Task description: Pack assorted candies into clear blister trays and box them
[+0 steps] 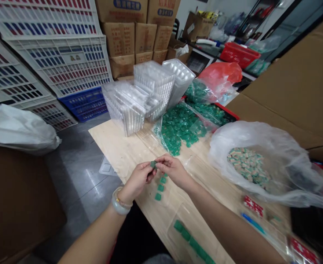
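Between my two hands, over the near left part of the table, is a small green square piece (153, 164). My left hand (139, 178) pinches it from the left, and my right hand (173, 169) meets it with thumb and fingertips from the right. Below my fingers a short row of green squares (160, 188) lies on the wood. A clear plastic tray (172, 231) near the table's front edge holds a line of similar green pieces (190, 240). A large heap of green pieces (177, 126) spreads beyond my hands.
Stacked clear plastic trays (125, 106) stand at the table's far left corner. On the right, a translucent bag (221, 146) holds many small striped pieces (248, 165). A blue pen (252, 223) and red-and-white packets (253, 206) lie nearer. White crates (65, 58) rise beyond the floor.
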A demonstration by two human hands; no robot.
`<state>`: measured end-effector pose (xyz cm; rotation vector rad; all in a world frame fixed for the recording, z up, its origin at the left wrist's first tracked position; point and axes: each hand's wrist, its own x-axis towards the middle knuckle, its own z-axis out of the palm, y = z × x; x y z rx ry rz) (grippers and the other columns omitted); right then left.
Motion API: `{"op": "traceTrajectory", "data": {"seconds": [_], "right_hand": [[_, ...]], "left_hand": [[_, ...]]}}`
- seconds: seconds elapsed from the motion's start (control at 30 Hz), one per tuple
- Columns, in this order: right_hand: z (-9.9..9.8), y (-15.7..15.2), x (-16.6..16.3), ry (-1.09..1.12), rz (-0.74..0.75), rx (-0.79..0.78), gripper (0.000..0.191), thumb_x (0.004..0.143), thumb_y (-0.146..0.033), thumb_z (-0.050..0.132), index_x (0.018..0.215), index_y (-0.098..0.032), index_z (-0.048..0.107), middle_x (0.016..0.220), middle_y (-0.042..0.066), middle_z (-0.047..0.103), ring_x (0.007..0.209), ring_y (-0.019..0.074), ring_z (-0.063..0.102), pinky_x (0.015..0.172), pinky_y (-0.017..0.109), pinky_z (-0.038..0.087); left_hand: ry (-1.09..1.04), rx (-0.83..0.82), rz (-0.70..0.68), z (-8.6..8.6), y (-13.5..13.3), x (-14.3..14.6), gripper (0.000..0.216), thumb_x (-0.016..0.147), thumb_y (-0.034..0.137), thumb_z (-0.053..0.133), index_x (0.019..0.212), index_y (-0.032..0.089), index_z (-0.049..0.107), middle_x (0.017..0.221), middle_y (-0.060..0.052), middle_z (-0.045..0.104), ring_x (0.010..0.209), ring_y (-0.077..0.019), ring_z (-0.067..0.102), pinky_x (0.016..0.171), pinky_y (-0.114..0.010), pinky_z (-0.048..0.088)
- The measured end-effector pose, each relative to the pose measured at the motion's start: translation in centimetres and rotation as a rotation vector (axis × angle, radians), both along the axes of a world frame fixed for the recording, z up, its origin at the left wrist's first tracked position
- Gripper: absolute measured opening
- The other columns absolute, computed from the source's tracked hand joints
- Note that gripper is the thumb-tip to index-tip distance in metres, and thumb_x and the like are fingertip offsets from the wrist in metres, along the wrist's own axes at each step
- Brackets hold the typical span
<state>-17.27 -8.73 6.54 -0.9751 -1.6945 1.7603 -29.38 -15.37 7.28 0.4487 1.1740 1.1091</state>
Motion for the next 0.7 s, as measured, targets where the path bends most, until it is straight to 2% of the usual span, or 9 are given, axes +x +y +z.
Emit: {"op": "traceTrajectory", "data": {"seconds": [0.07,0.17,0.23,0.3,0.37,0.5,0.6,0.7], "right_hand": [[-0.1,1.6,-0.5,-0.091,-0.032,0.135,0.015,0.07,-0.029,0.057,0.078,-0.017,0.06,0.07,0.0,0.052,0.058,0.01,0.049,0.055,0.025,0.041],[-0.4,4.1,-1.9,-0.348,-0.163,0.515,0.015,0.075,-0.024,0.052,0.083,-0.016,0.062,0.079,0.004,0.055,0.071,0.0141,0.05,0.067,0.029,0.041],[-1.0,5.2,-3.0,-0.582,-0.209,0.771,0.015,0.076,-0.023,0.052,0.084,-0.017,0.063,0.088,0.007,0.055,0.084,0.0188,0.048,0.076,0.034,0.037],[-1.7,5.7,-4.0,-0.784,-0.192,0.928,0.013,0.076,-0.023,0.054,0.08,-0.017,0.064,0.093,0.008,0.055,0.092,0.0219,0.045,0.08,0.037,0.033],[-2.5,5.7,-4.6,-0.902,-0.172,0.996,0.012,0.074,-0.025,0.057,0.078,-0.017,0.065,0.095,0.008,0.055,0.093,0.0223,0.043,0.081,0.038,0.031],[-3.4,5.1,-4.7,-0.997,-0.191,1.07,0.014,0.074,-0.029,0.059,0.078,-0.017,0.065,0.102,0.008,0.054,0.098,0.0235,0.04,0.084,0.039,0.028],[-3.5,5.1,-4.3,-1.004,-0.174,1.087,0.016,0.074,-0.032,0.06,0.079,-0.018,0.065,0.106,0.008,0.053,0.1,0.0238,0.039,0.085,0.039,0.027],[-3.4,5.2,-4.0,-0.981,-0.15,1.078,0.017,0.073,-0.032,0.06,0.083,-0.018,0.064,0.109,0.008,0.052,0.101,0.0236,0.039,0.086,0.039,0.027]], "left_hand": [[0.041,0.012,-0.009,0.0,0.5,-0.9,0.02,0.069,0.032,0.052,0.061,0.013,0.052,0.046,0.006,0.038,0.036,-0.0027,0.026,0.038,-0.019,0.015],[0.308,0.1,0.119,-0.6,1.4,-1.9,0.03,0.076,0.036,0.045,0.088,0.012,0.06,0.059,0.001,0.051,0.042,-0.0059,0.036,0.041,-0.02,0.026],[0.572,0.161,0.19,-1.4,2.1,-2.4,0.036,0.078,0.034,0.042,0.102,0.013,0.058,0.073,-0.004,0.058,0.057,-0.0104,0.049,0.053,-0.023,0.038],[0.764,0.185,0.185,-2.3,2.8,-2.7,0.035,0.079,0.03,0.042,0.105,0.013,0.058,0.086,-0.007,0.061,0.077,-0.0155,0.055,0.071,-0.029,0.042],[0.838,0.187,0.151,-3.3,3.4,-3.0,0.035,0.079,0.026,0.041,0.106,0.012,0.057,0.097,-0.01,0.061,0.089,-0.0186,0.055,0.082,-0.033,0.041],[0.833,0.181,0.11,-4.5,3.7,-3.3,0.036,0.079,0.023,0.04,0.108,0.011,0.055,0.095,-0.01,0.062,0.088,-0.0196,0.056,0.081,-0.035,0.043],[0.869,0.2,0.083,-4.1,3.6,-3.5,0.034,0.078,0.023,0.042,0.106,0.011,0.056,0.089,-0.009,0.062,0.083,-0.0193,0.056,0.079,-0.035,0.043],[0.946,0.322,0.051,-2.8,4.2,-3.8,0.029,0.078,0.022,0.044,0.1,0.014,0.06,0.087,-0.008,0.061,0.08,-0.0188,0.055,0.078,-0.033,0.042]]}}
